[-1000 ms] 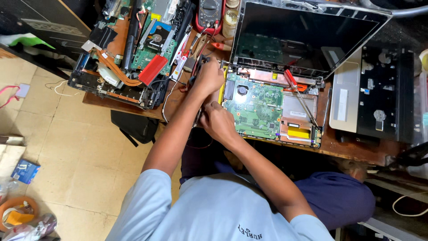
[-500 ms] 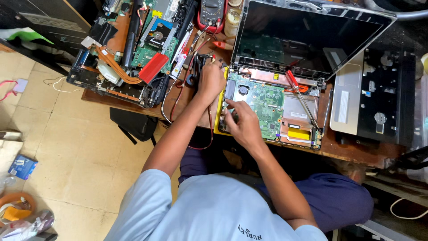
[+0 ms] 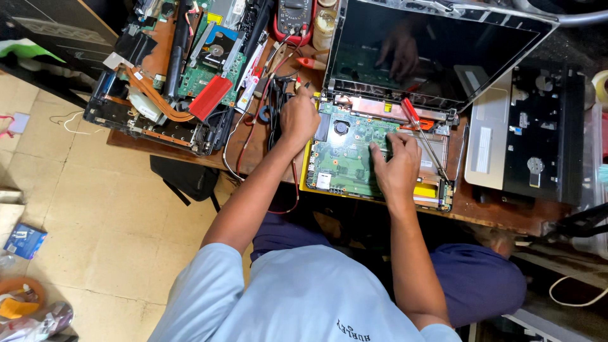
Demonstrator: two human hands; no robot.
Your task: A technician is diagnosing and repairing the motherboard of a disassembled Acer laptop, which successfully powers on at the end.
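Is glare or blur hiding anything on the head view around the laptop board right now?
Head view: sharp and evenly lit over the green board, no blur on the left hand or right hand; the dark laptop screen mirrors a hand, with no harsh glare; wide-angle bending shows at the frame edges; under the table lies deep shadow.

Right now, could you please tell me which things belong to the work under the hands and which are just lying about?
In hand: green laptop circuit board; left hand; right hand; red-handled screwdriver.
Lying about: red multimeter; dismantled black laptop chassis; grey keyboard cover.
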